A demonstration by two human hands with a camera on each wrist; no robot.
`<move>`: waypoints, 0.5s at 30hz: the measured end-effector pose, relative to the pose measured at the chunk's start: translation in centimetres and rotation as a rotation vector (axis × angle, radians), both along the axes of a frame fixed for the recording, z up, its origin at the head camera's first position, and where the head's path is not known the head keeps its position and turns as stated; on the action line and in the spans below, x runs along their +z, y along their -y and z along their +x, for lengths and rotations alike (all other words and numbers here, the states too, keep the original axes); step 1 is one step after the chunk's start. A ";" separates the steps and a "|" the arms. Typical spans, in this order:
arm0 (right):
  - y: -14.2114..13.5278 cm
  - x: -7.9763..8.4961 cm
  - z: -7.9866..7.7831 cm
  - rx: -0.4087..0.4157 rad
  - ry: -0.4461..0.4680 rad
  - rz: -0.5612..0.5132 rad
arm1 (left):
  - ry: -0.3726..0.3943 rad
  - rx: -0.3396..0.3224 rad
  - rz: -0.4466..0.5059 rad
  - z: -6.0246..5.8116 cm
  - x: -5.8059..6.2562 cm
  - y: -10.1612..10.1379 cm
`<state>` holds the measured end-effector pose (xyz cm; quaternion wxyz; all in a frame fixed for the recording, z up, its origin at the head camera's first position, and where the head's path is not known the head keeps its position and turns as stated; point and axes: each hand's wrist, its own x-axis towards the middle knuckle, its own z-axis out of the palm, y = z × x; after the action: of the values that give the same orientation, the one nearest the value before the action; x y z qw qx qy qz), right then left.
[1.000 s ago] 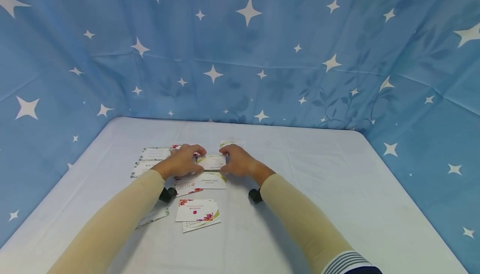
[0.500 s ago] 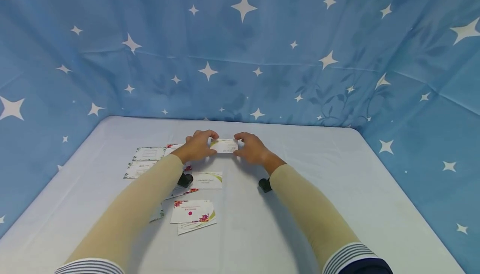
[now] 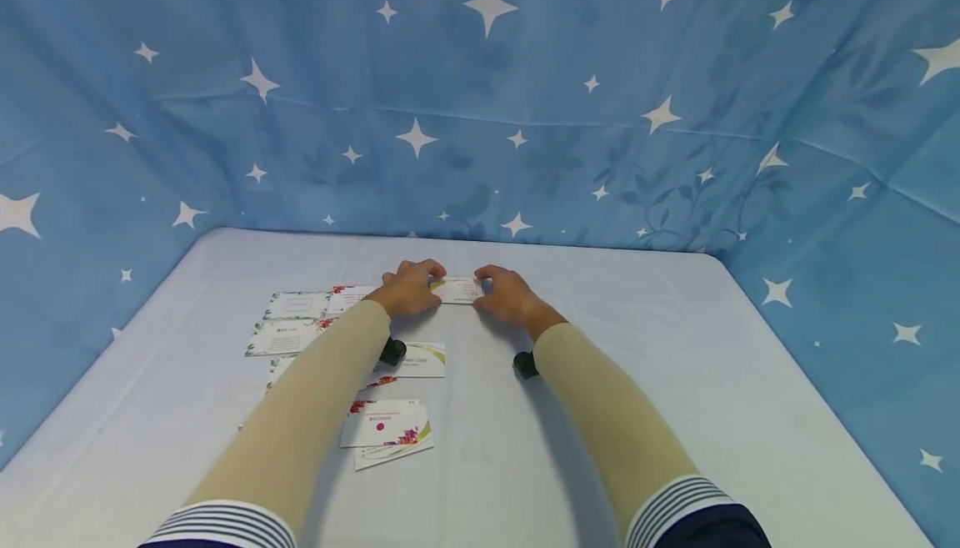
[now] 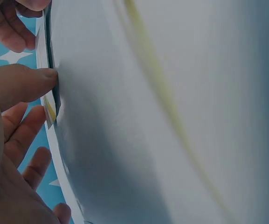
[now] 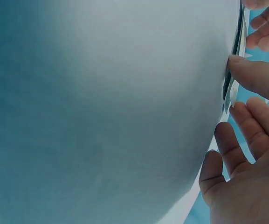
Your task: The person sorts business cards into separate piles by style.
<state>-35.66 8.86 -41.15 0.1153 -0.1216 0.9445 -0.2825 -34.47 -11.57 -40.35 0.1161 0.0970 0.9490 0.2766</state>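
At the back middle of the table, a white business card (image 3: 456, 290) with a yellow-green curve is held between both hands. My left hand (image 3: 408, 289) pinches its left end, thumb at the near edge and fingers at the far edge. On the right end, my right hand (image 3: 508, 294) does likewise. In the left wrist view the card (image 4: 50, 109) shows edge-on, low over the cloth. The right wrist view has more than one card edge (image 5: 233, 93) layered by the thumb. A green-curved card (image 3: 422, 359) lies nearer, partly behind the left wrist's camera.
Floral-cornered cards (image 3: 288, 337) lie in rows at the left, some hidden under the left sleeve. In front, a red-flowered card (image 3: 381, 424) overlaps a green-curved card (image 3: 395, 454). A white cloth covers the table (image 3: 637, 364); a blue starry curtain (image 3: 480, 114) hangs behind.
Both hands carried the green-curved card from the middle rows up and right to the back, over where another card lay. Over the last half second they shifted only slightly.
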 end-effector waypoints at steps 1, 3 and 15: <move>0.0 0.0 -0.1 0.000 -0.003 -0.003 | -0.001 0.001 -0.001 0.0 0.0 0.0; 0.0 -0.1 -0.1 -0.002 -0.005 -0.008 | -0.001 0.006 -0.008 -0.1 0.0 -0.1; 0.0 -0.2 -0.4 -0.022 0.005 0.010 | -0.004 -0.008 -0.035 -0.4 -0.3 -0.2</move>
<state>-36.03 8.90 -41.37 0.1154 -0.1101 0.9468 -0.2796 -34.89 -11.37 -40.64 0.1170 0.0992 0.9536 0.2592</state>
